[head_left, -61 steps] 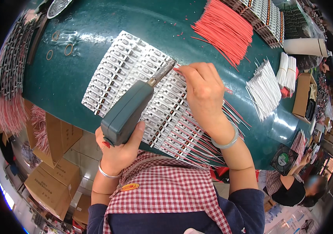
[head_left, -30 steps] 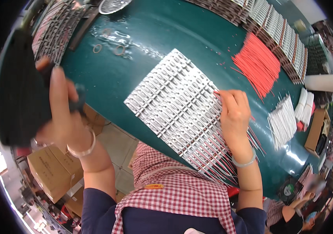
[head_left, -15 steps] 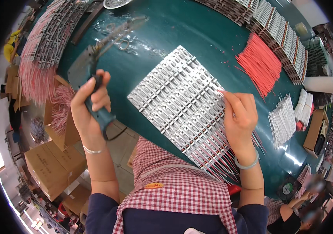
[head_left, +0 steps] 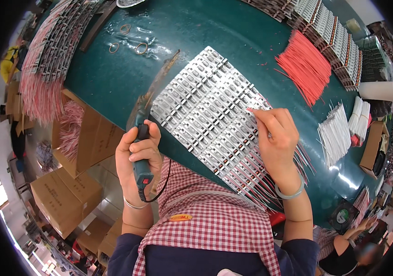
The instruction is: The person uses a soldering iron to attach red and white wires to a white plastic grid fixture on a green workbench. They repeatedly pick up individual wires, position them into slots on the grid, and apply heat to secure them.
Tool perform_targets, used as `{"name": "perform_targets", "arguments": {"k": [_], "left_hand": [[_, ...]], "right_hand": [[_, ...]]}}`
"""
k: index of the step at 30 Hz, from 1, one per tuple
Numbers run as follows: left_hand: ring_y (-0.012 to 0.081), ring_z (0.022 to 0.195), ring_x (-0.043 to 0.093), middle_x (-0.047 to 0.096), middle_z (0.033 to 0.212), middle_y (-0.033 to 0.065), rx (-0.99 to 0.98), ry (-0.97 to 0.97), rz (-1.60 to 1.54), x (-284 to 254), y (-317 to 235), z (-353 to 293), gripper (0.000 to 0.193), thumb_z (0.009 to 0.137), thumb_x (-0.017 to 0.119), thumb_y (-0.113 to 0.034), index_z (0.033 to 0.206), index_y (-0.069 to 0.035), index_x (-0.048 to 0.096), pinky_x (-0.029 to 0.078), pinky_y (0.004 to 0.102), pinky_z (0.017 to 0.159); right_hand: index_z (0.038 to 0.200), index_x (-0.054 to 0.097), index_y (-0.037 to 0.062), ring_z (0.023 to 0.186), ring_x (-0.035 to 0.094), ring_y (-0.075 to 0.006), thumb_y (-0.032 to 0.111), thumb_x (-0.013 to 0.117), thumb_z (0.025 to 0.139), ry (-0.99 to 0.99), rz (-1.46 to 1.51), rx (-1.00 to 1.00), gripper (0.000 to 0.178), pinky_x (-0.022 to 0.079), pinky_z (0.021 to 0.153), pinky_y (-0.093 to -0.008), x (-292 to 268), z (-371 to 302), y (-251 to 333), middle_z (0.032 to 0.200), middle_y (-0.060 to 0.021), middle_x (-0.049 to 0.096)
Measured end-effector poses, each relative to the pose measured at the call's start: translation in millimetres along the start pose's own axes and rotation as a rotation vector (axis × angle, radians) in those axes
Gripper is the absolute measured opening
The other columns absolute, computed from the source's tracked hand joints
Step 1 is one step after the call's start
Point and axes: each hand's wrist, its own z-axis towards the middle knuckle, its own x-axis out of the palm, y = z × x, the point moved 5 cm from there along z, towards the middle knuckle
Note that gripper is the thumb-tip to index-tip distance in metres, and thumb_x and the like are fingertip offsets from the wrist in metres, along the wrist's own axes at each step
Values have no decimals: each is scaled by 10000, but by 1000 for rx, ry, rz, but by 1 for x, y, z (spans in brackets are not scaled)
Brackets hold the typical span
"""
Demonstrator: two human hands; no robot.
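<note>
In my left hand (head_left: 137, 149) is a dark green soldering gun (head_left: 140, 169) with a black trigger and a long brownish front end that points up and away, beside the left edge of a metal panel. Its cord loops below the grip. The panel (head_left: 201, 99), made of rows of small silver parts, lies slanted on the table. My right hand (head_left: 279, 140) hovers over the panel's right side, thumb and forefinger pinching a thin red wire (head_left: 250, 109) at the parts. Red and white wires (head_left: 258, 177) fan out from the panel's near right end, partly under my right wrist.
Loose red wires (head_left: 304, 71) and white wires (head_left: 334, 138) lie on the green table (head_left: 224, 27) to the right. Stacked panels (head_left: 327, 39) stand far right, wired ones (head_left: 51, 60) far left. Rings (head_left: 141, 48) lie at the back. Cardboard boxes (head_left: 65, 198) stand beyond the left edge.
My left hand has brought the soldering gun right and nearer to me, its front end now beside the panel. My right hand has shifted slightly left, still pinching the red wire.
</note>
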Motion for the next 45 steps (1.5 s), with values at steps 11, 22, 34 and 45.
{"name": "perform_targets", "arguments": {"k": [11, 22, 34, 45], "left_hand": [[119, 632, 579, 639, 1184, 273, -9, -24, 162, -6, 3, -2, 251, 976, 578, -84, 1185, 54, 584, 500, 228, 525], [131, 604, 597, 701, 1084, 170, 759, 68, 1944, -28, 35, -21, 396, 845, 703, 101, 1232, 73, 623, 473, 267, 517], [109, 834, 646, 716, 1083, 54, 725, 121, 2290, -33, 42, -16, 358, 881, 774, 14, 1222, 5, 669, 532, 256, 692], [207, 637, 702, 747, 829, 100, 936, 229, 2396, -18, 55, -12, 207, 823, 813, -87, 1006, -8, 760, 542, 305, 611]], "right_hand": [[964, 736, 37, 783, 610, -259, -83, 734, 781, -15, 17, -2, 219, 504, 662, -378, 3, -1, -3, 847, -82, 625], [946, 725, 33, 773, 595, -246, -72, 740, 748, -75, -68, -15, 225, 509, 642, -362, 10, -12, -14, 863, -76, 621], [958, 716, 13, 792, 585, -247, -67, 711, 740, -51, -68, -14, 232, 512, 656, -369, 12, -13, -14, 889, -81, 612], [962, 713, 7, 793, 586, -256, -69, 708, 737, -38, -79, -39, 237, 511, 659, -373, 13, -13, -14, 893, -91, 610]]}}
